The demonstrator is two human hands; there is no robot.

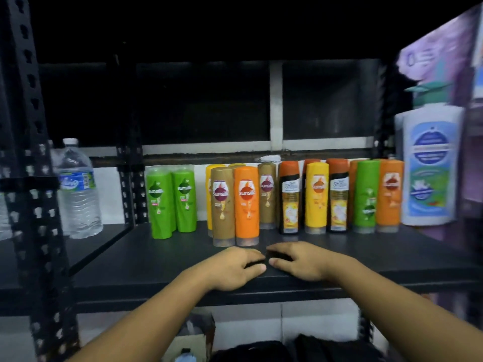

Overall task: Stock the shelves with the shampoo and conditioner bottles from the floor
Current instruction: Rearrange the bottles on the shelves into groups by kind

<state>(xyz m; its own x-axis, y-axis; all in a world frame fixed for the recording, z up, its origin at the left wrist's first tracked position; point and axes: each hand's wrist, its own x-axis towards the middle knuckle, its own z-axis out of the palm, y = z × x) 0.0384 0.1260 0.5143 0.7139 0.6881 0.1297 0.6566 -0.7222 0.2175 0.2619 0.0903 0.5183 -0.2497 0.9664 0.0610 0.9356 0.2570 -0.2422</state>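
Note:
A row of shampoo and conditioner bottles stands cap-down along the back of the black shelf (379, 257). From the left: two green bottles (171, 202), a brown bottle (222, 205) and an orange bottle (247, 205) in front of yellow ones, then black-and-orange bottles (288, 198), a yellow bottle (316, 197), a green bottle (367, 195) and an orange bottle (390, 194). My left hand (235, 267) and my right hand (300, 261) rest side by side on the shelf in front of the row, fingers loosely bent, holding nothing.
A clear water bottle (78, 189) stands on the neighbouring shelf at left, behind a black perforated upright (34, 205). A big white lotion bottle (431, 163) stands at right. A cardboard box (193, 338) and dark bags (326, 348) lie on the floor below.

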